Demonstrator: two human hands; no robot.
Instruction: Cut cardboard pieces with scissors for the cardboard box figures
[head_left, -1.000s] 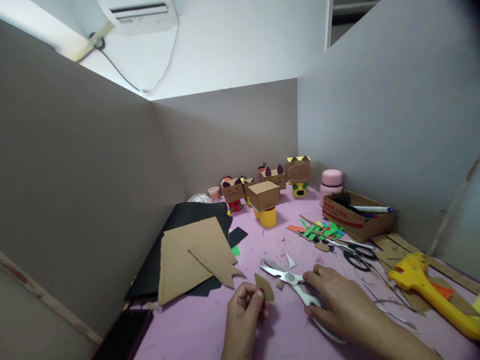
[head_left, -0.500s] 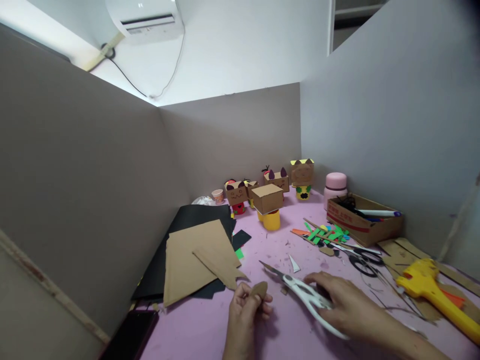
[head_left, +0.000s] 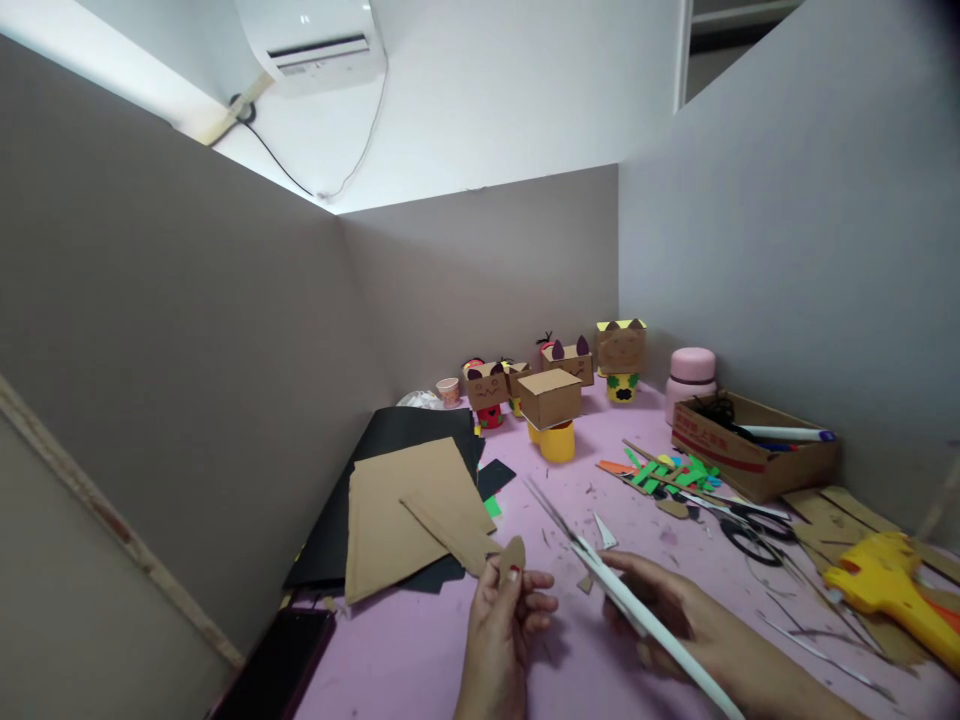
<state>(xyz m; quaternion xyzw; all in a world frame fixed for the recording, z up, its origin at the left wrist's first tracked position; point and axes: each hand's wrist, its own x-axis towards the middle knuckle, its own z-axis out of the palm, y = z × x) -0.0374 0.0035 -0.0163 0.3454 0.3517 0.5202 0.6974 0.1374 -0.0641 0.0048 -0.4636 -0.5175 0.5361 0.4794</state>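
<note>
Head view: a pink worktop walled in by grey partition boards, seen from above and behind the two hands.
Left hand: raised at the near centre, fingers pinched on a small brown cardboard piece with a rounded top, held upright above the worktop.
Right hand: near right, closed around the handles of white-handled scissors.
Scissors: lifted off the worktop, blades pointing far-left and lying close together; their tips are just right of the cardboard piece, not touching it.
Hands: apart from each other, each clamped on its own thing.
Left of the hands: a brown cardboard sheet lying on black paper; a dark phone at the near left edge.
Far centre: a plain cardboard box on a yellow cup, with several cardboard-box figures bearing ears and drawn features behind it, against the far board.
Far right: a pink lidded jar beside an open cardboard tray holding pens.
Middle right: a scatter of green and orange paper strips, then black-handled scissors lying flat.
Near right: a yellow glue gun resting on cardboard offcuts.
</note>
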